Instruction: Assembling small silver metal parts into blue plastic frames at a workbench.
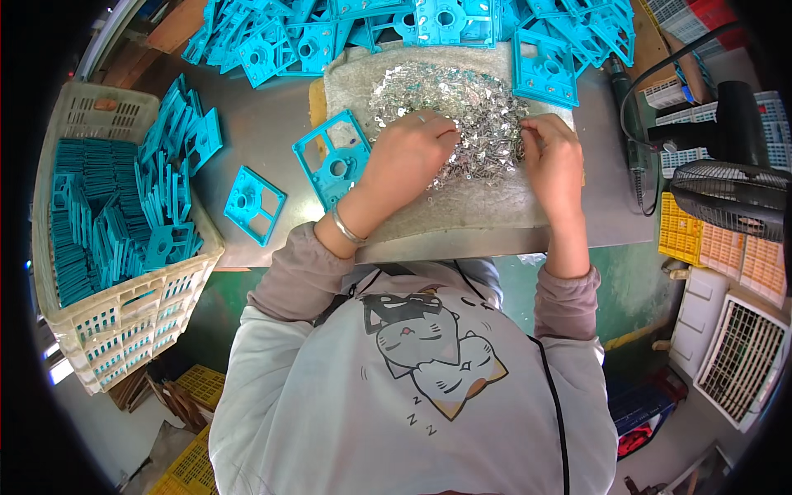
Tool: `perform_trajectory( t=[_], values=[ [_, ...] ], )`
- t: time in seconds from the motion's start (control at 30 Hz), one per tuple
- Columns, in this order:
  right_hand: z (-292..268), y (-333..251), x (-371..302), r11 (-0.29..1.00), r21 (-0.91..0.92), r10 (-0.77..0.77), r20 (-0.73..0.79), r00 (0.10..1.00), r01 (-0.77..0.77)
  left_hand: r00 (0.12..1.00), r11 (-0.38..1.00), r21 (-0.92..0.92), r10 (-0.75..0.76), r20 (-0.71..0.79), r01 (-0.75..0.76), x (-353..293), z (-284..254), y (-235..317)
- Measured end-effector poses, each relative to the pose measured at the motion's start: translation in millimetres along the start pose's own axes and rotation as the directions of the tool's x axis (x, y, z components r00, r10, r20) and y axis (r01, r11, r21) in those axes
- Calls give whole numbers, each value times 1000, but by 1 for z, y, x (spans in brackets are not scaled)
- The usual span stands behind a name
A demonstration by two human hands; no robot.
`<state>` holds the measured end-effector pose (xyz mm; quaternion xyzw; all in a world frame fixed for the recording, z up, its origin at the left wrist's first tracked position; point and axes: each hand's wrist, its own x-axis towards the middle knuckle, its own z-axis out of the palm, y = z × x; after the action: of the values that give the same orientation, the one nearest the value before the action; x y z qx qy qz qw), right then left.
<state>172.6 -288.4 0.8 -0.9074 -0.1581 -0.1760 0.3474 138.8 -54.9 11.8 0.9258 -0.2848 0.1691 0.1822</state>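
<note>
A heap of small silvery metal pieces (474,107) lies on a pale cloth (487,213) in front of me. My left hand (412,155) is over the left side of the heap, its fingers curled together; whatever is in them is hidden. At the heap's right edge, my right hand (554,157) has thumb and fingers drawn into a pinch, with its contents too small to make out. A turquoise plastic frame (353,157) with a round hole rests beside my left wrist, partly on the cloth. Another turquoise frame (244,216) lies farther left on the metal table (285,107).
Many turquoise frames (445,18) are piled along the far side. To the left stands a white plastic crate (124,318) filled with turquoise plates (99,177). A dark electric screwdriver (631,124) with a cable lies at right, near a black fan (730,194).
</note>
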Motion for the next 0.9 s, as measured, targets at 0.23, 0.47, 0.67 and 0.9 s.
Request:
perform_trajectory(
  t=[0.23,0.47,0.67,0.9],
  values=[
    [7,-7,12,998,38,-61,62,996,58,993,991,-73,-115,6,115,-12,-5,-3],
    [14,-18,11,994,105,-24,215,976,1,981,971,-153,-191,-28,184,-17,-3,-4],
    [24,-20,7,977,-73,-181,208,961,199,973,995,-64,-91,-210,79,-15,0,-7],
    [28,-18,5,976,-46,-206,153,967,215,965,986,-135,-123,-233,93,-14,0,2]
  ],
)
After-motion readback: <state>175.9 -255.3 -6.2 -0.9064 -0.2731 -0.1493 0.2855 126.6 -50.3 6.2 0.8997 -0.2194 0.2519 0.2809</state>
